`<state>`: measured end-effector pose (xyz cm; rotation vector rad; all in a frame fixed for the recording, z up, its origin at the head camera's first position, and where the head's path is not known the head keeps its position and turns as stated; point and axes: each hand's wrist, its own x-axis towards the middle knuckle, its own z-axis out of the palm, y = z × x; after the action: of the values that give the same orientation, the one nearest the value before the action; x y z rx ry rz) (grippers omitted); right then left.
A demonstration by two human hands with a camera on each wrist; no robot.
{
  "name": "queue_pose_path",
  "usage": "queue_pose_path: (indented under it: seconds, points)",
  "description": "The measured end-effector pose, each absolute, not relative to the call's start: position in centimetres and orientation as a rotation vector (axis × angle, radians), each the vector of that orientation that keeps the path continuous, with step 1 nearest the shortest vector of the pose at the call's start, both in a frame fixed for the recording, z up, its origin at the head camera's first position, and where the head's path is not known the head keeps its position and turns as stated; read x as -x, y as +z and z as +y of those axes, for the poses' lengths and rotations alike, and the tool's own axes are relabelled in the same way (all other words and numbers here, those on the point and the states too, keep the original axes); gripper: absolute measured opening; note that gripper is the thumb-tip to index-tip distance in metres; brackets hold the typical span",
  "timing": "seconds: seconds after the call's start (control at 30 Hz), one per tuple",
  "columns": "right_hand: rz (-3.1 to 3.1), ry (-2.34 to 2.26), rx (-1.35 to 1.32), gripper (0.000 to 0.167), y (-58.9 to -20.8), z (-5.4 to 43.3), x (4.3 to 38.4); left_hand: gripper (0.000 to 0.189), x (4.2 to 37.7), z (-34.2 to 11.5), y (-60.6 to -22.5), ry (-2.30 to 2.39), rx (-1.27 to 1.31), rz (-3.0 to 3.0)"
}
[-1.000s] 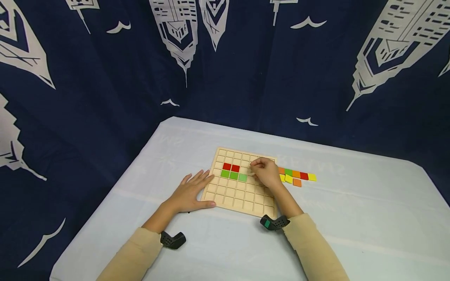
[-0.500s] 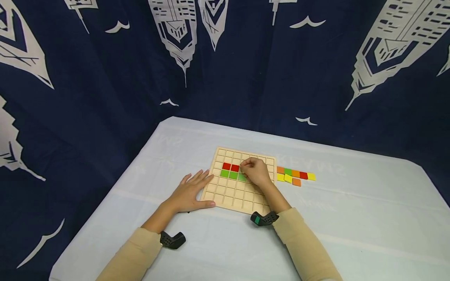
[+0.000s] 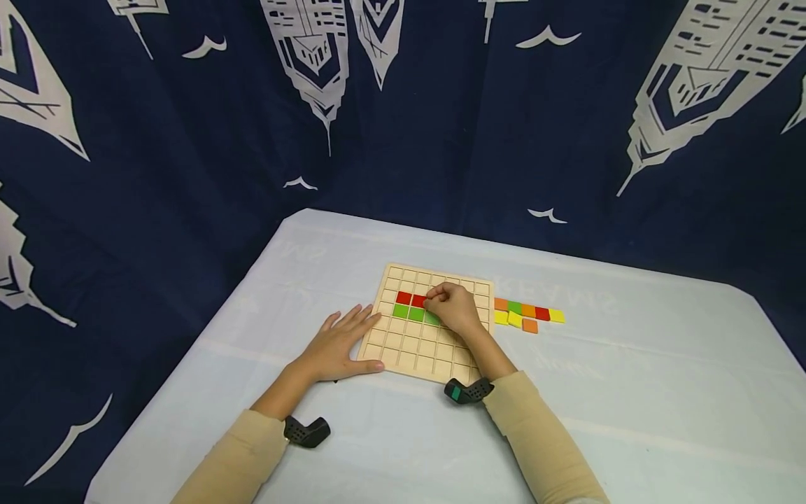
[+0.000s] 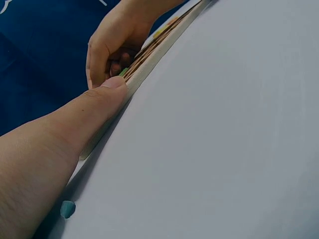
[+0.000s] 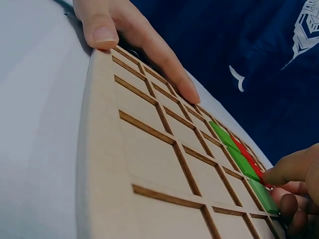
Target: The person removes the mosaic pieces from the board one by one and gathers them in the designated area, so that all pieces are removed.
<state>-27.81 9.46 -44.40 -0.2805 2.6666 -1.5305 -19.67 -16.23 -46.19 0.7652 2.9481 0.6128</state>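
A square wooden grid board (image 3: pixel 412 343) lies on the white table. Two red tiles (image 3: pixel 404 298) sit side by side in one row. Nearer to me, a row of three green tiles (image 3: pixel 415 314) lies against them, the last partly covered by the right hand. My left hand (image 3: pixel 340 346) rests spread at the board's left edge, its thumb (image 4: pixel 117 83) on the near corner. My right hand (image 3: pixel 455 308) is over the board with curled fingertips (image 5: pixel 271 174) touching the end of the red row. The fingers hide whether a tile is between them.
Right of the board, loose tiles (image 3: pixel 529 311) in orange, green, red and yellow lie in a row. Two yellow tiles and an orange tile (image 3: pixel 529 326) are just in front of them. A dark blue patterned curtain (image 3: pixel 441 140) hangs behind the table.
My right hand has moved left across the board, from right of the green row to the end of the red row. The left hand has stayed put.
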Motion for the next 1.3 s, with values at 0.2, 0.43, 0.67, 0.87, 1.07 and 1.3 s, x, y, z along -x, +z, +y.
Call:
queue_pose_path:
  seconds: [0.2,0.43,0.67,0.87,1.07,1.3]
  points:
    - [2.682,-1.468,0.284,0.015,-44.2,9.2,27.9,0.093,19.7,-16.3,-46.2,0.612,-0.757,2.948]
    - [2.710,-1.400,0.270,0.018,-44.1,9.1,28.0,0.093,19.6,-16.2,-46.1,0.623,-0.759,2.948]
    - [2.744,-1.432,0.294,0.017,-44.4,9.0,27.7,0.093,19.6,-16.2,-46.1,0.617,-0.750,2.943]
    - [2.790,-1.548,0.334,0.015,-45.1,8.8,27.3,0.093,19.6,-16.2,-45.9,0.624,-0.751,2.950]
    - [2.852,-1.569,0.372,0.013,-45.5,8.7,27.2,0.093,19.6,-16.2,-45.8,0.627,-0.746,2.949]
    - [2.843,-1.579,0.348,0.013,-45.6,8.8,27.0,0.093,19.6,-16.2,-46.0,0.623,-0.746,2.952]
